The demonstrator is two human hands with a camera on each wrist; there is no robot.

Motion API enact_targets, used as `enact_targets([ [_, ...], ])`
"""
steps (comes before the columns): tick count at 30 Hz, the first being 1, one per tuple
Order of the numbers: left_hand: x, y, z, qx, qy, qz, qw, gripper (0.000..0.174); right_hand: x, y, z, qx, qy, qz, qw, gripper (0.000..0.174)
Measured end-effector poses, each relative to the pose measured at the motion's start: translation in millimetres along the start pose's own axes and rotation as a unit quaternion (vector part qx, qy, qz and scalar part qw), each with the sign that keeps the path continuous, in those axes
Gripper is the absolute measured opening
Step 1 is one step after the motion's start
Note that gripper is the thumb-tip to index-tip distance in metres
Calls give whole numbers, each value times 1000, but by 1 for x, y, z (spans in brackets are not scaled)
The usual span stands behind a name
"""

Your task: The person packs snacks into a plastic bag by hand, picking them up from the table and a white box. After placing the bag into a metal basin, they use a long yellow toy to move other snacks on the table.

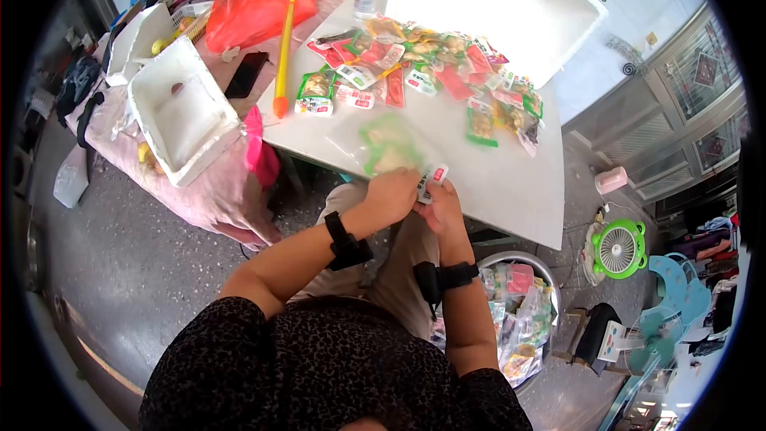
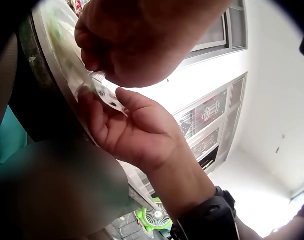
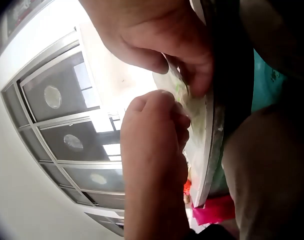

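Observation:
Both hands meet at the front edge of the white table (image 1: 511, 191). Between them is a clear plastic food packet (image 1: 391, 142) with green print, blurred in the head view, and a white printed end (image 1: 436, 176). My left hand (image 1: 393, 195) has its fingers curled tightly on the packet; its fingertips are mostly hidden. My right hand (image 1: 440, 207), palm turned up, pinches the white printed end between thumb and fingers. The left wrist view shows this white piece (image 2: 109, 97) bent between the right thumb and fingers. Across the table lies a heap of similar colourful packets (image 1: 423, 52).
A white foam box (image 1: 495, 8) stands behind the heap. Left are a yellow stick (image 1: 286, 56), a phone (image 1: 246, 74), a smaller foam box (image 1: 179, 120) and a red bag (image 1: 251, 12). A metal basin (image 1: 550, 271) of packets sits on the floor at right, near a green fan (image 1: 618, 248).

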State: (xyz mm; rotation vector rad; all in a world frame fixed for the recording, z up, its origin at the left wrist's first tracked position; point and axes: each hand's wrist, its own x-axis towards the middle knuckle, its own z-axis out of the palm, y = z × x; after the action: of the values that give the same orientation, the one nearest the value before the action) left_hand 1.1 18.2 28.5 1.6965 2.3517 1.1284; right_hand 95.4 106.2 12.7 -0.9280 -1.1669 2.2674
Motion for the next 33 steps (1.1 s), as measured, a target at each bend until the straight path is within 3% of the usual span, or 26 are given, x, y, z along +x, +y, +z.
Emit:
enact_targets([
  [2,-3,-5,0,7,6,8,1000,6,-7,-18,2,-196,32,16,980,17],
  [5,-9,-9,1,4,26,23,999,5,5,-11,-25,-231,10,0,973,12],
  [11,-16,-12,4,-12,43,32,998,5,13,11,1,-49,41,-14,998,8],
  [17,-17,-13,-6,-54,38,25,997,6,19,0,11,-234,-44,36,971,9],
  [20,-16,-17,-4,-48,44,33,997,7,25,-1,14,-256,-65,20,964,10],
  [29,-7,-24,-10,-60,66,31,995,5,49,13,25,-152,33,-52,986,9],
  [33,-7,-24,-7,-72,70,43,994,4,47,6,26,-195,-4,-3,981,12],
])
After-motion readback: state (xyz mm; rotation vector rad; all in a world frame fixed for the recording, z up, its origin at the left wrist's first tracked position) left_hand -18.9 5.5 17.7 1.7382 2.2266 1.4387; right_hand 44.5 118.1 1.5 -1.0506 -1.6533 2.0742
